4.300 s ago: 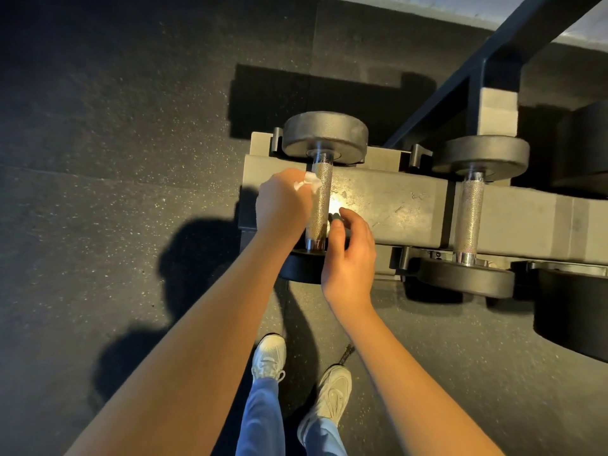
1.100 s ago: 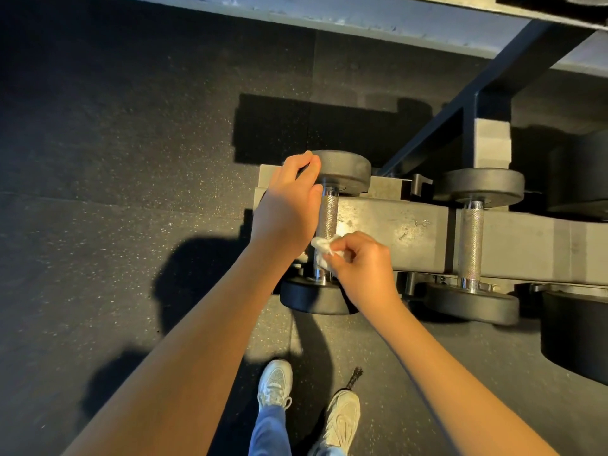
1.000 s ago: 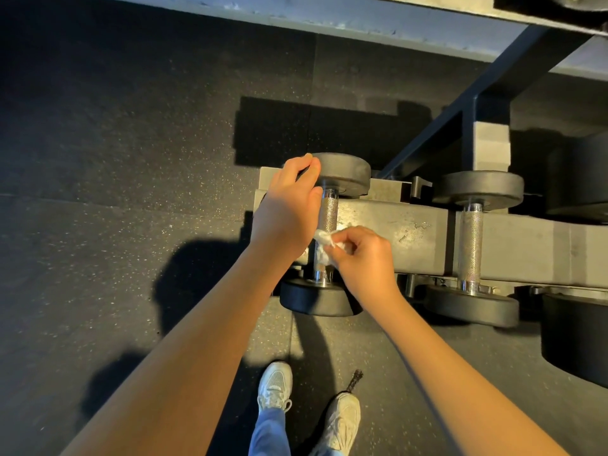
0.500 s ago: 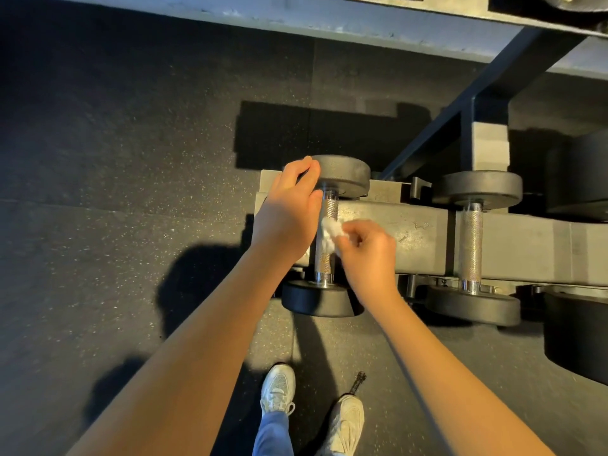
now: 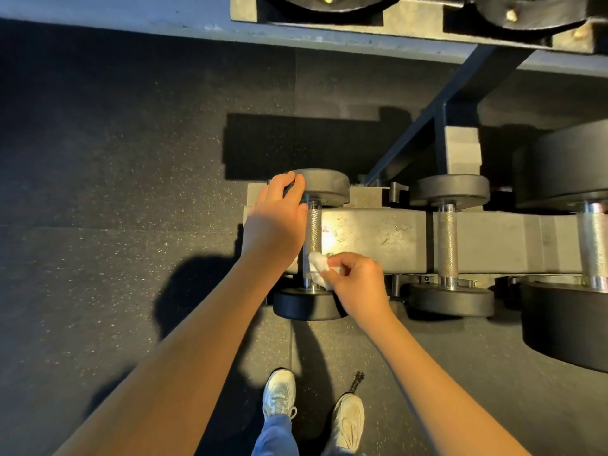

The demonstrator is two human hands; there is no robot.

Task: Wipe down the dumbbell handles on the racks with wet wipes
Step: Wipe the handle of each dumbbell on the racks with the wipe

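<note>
One wipe [image 5: 317,265] pinched in R fingers [image 5: 344,262], on handle [image 5: 314,225].

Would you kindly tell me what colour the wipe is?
White; the wipe shows best in the head view, against the dumbbell handle.

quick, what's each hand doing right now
Left hand: open, fingers resting on the dumbbell's far head.
Right hand: pinching the wet wipe against the handle.
</note>
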